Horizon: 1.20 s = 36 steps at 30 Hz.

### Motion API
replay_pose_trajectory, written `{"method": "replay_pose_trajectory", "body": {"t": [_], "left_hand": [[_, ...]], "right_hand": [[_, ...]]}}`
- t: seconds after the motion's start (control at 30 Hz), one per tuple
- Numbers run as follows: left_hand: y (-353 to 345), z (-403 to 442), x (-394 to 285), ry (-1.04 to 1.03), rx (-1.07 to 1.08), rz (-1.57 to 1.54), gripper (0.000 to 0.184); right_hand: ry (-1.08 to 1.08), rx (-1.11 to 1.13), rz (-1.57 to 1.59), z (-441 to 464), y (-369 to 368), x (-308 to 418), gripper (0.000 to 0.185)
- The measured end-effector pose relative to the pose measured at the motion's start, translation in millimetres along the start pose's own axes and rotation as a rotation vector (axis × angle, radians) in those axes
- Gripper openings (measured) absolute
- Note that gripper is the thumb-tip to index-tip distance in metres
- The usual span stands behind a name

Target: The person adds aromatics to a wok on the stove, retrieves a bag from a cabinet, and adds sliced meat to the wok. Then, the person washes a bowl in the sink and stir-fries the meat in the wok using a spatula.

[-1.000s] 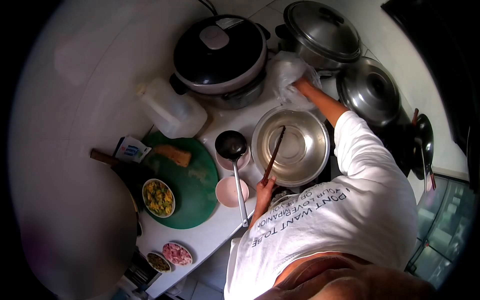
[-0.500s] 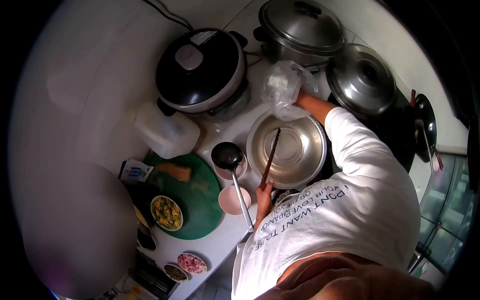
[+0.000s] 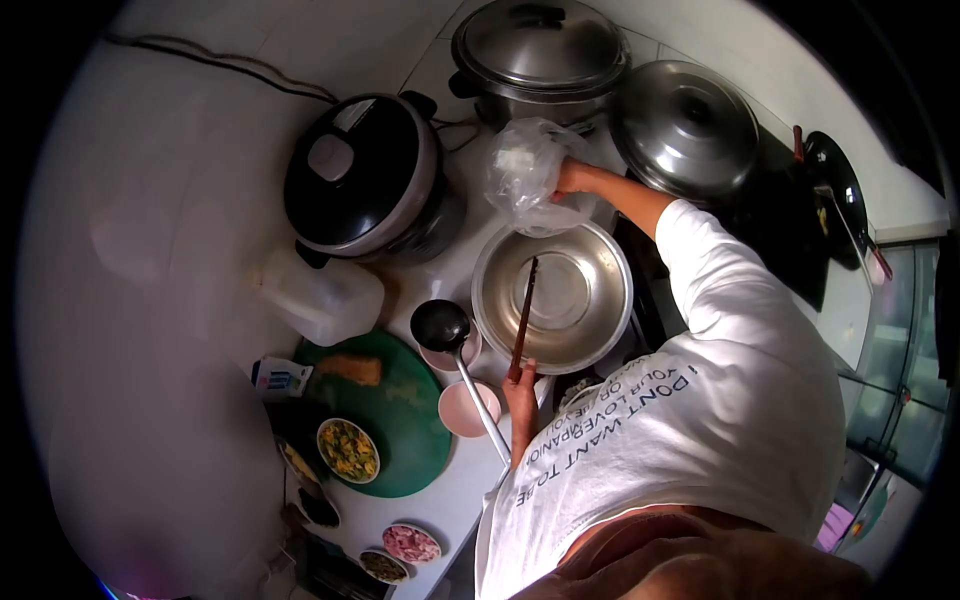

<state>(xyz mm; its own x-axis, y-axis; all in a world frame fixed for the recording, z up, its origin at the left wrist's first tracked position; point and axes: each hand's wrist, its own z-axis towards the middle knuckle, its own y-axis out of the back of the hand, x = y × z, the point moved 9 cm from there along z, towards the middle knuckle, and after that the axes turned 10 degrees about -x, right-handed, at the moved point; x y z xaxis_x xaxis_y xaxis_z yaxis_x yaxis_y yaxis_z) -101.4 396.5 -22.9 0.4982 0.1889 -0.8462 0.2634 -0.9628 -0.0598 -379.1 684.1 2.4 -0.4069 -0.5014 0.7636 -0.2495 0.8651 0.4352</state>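
Observation:
My left hand (image 3: 521, 396) is closed around the lower end of dark brown chopsticks (image 3: 523, 322), close to the near rim of a wide metal basin (image 3: 610, 325). The chopsticks' dark tips reach over the basin, whose inside shows bare metal. My right hand (image 3: 570, 182) is closed on a clear, crumpled plastic bag (image 3: 530, 205) at the basin's far rim. Something whitish shows in the bag, but I cannot make out what it is. Left of the basin, a black ladle (image 3: 440, 327) rests across a pink bowl (image 3: 468, 357), beside another pink bowl (image 3: 464, 411).
Behind stand an electric cooker (image 3: 362, 170), a lidded steel pot (image 3: 545, 50) and a large domed lid (image 3: 690, 130). A plastic jug (image 3: 325, 300) and a green cutting board (image 3: 405, 430) bearing a vegetable bowl (image 3: 349, 450) lie leftward. A meat bowl (image 3: 411, 543) sits near the counter edge.
The camera view has shifted, so most things sit slightly further left. My right hand and the plastic bag have moved a little leftward relative to the basin. The left hand keeps its hold on the chopsticks.

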Motion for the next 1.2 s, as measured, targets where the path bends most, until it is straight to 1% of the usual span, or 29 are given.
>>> {"method": "replay_pose_trajectory", "body": {"t": [0.07,0.17,0.2,0.3,0.33,0.37,0.4,0.43,0.47,0.5,0.53,0.57,0.63,0.7,0.73,0.77,0.83,0.87,0.9,0.93,0.97,1.0,1.03,1.07,1.1,1.13,1.17,1.2], "left_hand": [[-2.0,-2.6,-3.4,-0.009,-0.007,-0.017,0.021],[-1.8,-1.3,-0.4,-0.015,0.000,-0.003,0.022],[-1.3,-1.4,0.9,-0.016,0.008,0.010,0.022],[-4.8,-6.9,-4.5,-0.021,0.019,-0.029,0.024],[-5.8,-8.9,-5.6,-0.038,0.021,-0.047,0.025],[-7.2,-10.8,-6.2,-0.051,0.040,-0.060,0.027],[-15.0,-16.3,-9.9,-0.022,0.106,-0.078,0.032],[-8.1,-12.7,2.0,0.022,0.077,-0.074,0.039],[1.7,-2.0,17.5,0.061,0.019,-0.093,0.042],[-1.0,-5.0,17.9,0.083,0.036,-0.102,0.041],[2.6,-1.2,25.1,0.080,0.020,-0.136,0.040],[-1.5,-4.6,25.6,0.086,0.061,-0.192,0.041],[3.8,3.9,43.0,0.098,0.069,-0.272,0.040],[3.6,-9.1,45.9,0.133,-0.038,-0.251,0.036],[0.0,-15.7,45.8,0.146,-0.084,-0.258,0.030],[-3.1,-22.5,43.6,0.092,-0.114,-0.242,0.030],[-12.2,-37.7,42.1,0.045,-0.124,-0.290,0.031],[-15.5,-47.6,41.4,0.025,-0.153,-0.289,0.033],[-22.8,-60.3,35.8,0.011,-0.153,-0.283,0.034],[-28.4,-71.7,30.2,-0.004,-0.155,-0.279,0.035],[-30.4,-78.7,29.2,-0.018,-0.155,-0.279,0.036],[-16.8,-65.7,47.3,-0.008,-0.145,-0.335,0.039],[-16.1,-70.8,49.7,-0.010,-0.161,-0.354,0.041],[-15.6,-70.7,56.2,0.008,-0.156,-0.384,0.042],[-14.5,-71.2,59.9,0.023,-0.158,-0.418,0.043],[-11.6,-68.6,65.3,0.038,-0.191,-0.489,0.043],[-6.7,-64.0,71.4,0.055,-0.161,-0.537,0.040],[-9.9,-71.4,65.4,0.045,-0.188,-0.546,0.038]], "right_hand": [[-0.004,-0.004,0.157,-10.1,4.6,-0.9,0.029],[0.074,-0.011,0.465,-21.6,18.6,-3.5,0.017],[0.095,0.010,0.703,-30.8,25.4,-7.5,0.014],[0.128,0.014,1.101,-72.2,57.4,-17.9,0.011],[0.132,0.008,1.182,-90.7,71.0,-25.8,0.013],[0.142,-0.040,1.208,-111.2,89.1,-36.8,0.013],[0.176,-0.070,1.284,-132.3,110.0,-50.2,0.012],[0.214,-0.101,1.356,-153.2,133.2,-65.4,0.012],[0.251,-0.176,1.339,-181.4,165.1,-77.9,0.012],[0.287,-0.323,1.358,-203.0,201.5,-102.9,0.012],[0.353,-0.429,1.251,-230.6,240.5,-121.0,0.012],[0.411,-0.516,1.137,-262.2,279.2,-135.9,0.012],[0.353,-0.885,0.940,-327.0,351.5,-178.2,0.013],[0.319,-1.090,0.672,-376.9,408.3,-226.1,0.012],[0.217,-1.046,0.581,-385.1,435.1,-273.1,0.011],[0.116,-0.995,0.499,-383.5,451.3,-315.3,0.010],[-0.303,-1.196,0.059,-427.1,463.6,-332.6,0.009],[-0.383,-1.175,-0.071,-434.3,481.6,-353.1,0.012],[-0.360,-1.227,-0.228,-441.5,499.2,-358.3,0.012],[-0.346,-1.109,-0.481,-433.7,511.1,-355.1,0.011],[-0.298,-1.129,-0.411,-433.7,517.4,-358.5,0.011],[-0.249,-1.145,-0.340,-435.3,521.2,-354.7,0.011],[-0.170,-1.272,0.062,-447.8,516.2,-342.5,0.009],[-0.138,-1.306,0.023,-448.1,513.7,-326.3,0.009],[-0.135,-1.311,-0.095,-440.6,513.7,-316.6,0.009],[-0.221,-1.214,-0.258,-425.4,511.9,-308.4,0.011],[-0.290,-1.105,-0.422,-408.0,508.0,-295.9,0.012],[-0.218,-1.114,-0.327,-390.9,503.7,-288.6,0.013]]}}
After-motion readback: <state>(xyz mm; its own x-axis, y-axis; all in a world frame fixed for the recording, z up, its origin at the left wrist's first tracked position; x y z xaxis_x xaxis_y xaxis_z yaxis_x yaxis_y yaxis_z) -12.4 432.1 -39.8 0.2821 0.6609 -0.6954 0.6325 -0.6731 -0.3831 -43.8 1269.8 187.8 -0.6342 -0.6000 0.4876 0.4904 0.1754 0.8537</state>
